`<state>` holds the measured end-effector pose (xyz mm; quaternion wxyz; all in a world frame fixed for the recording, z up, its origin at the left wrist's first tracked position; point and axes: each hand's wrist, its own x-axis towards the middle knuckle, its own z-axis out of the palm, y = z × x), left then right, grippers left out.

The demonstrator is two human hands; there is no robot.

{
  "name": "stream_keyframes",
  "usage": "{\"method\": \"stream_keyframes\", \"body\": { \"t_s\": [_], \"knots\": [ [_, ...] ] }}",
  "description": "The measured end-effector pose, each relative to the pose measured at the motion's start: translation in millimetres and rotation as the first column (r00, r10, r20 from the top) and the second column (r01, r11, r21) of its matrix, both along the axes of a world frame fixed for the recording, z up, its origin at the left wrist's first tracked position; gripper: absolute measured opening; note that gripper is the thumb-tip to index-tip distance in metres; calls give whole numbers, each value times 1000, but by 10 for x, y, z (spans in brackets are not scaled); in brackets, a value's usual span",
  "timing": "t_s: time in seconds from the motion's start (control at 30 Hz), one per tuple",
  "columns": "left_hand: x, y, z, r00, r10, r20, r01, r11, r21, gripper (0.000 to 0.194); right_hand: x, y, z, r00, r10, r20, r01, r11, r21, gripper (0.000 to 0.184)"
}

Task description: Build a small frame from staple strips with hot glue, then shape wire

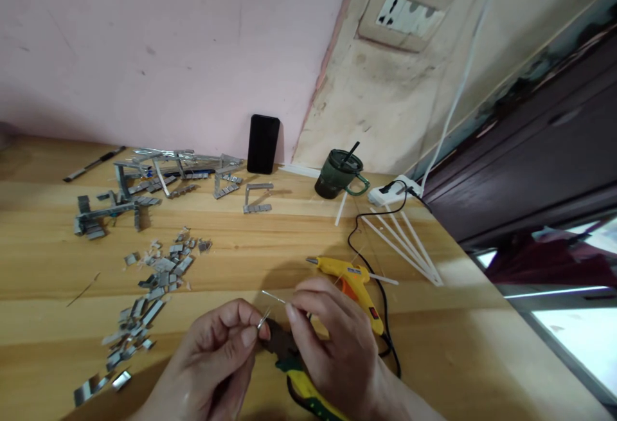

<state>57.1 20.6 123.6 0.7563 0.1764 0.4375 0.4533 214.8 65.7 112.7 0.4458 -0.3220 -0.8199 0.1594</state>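
My left hand (pixel 216 350) is pinched on a small bent piece of shiny wire (pixel 263 318) between thumb and forefinger. Just to its right, my right hand (pixel 335 337) grips a thin straight metal wire (pixel 274 296) whose free end points left. The two wires look apart. Below and between the hands lie pliers (pixel 308 389) with dark jaws and yellow-green handles, partly hidden by my right hand. A yellow glue gun (pixel 347 270) rests on the table just beyond my right hand, a white glue stick poking out of its back.
Loose staple strips (pixel 164 273) are scattered at left, with assembled staple frames (pixel 130 212) behind them. A phone (pixel 263 144) leans on the wall. A green mug (pixel 339 173), a power strip (pixel 394 191), white glue sticks (pixel 400 247) and a black cord (pixel 351 231) occupy the right side.
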Motion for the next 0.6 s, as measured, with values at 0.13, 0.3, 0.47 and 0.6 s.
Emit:
{"method": "stream_keyframes", "body": {
  "t_s": [0.13,0.3,0.47,0.6],
  "knots": [
    [17,-9,-18,997,8,-79,-7,1000,20,22,6,5,18,1000,3,15,-3,1000,13,18],
    [33,-38,-57,1000,7,-12,-6,998,61,22,0,11,-7,999,13,30,-13,1000,-8,17],
    [22,-38,-82,995,-99,-2,99,992,76,22,-55,1,20,995,6,-95,-31,965,-259,16],
    [22,-29,-88,998,-65,-17,67,992,111,21,-100,-19,60,984,-22,-175,-99,753,-650,17]
  ]
}}
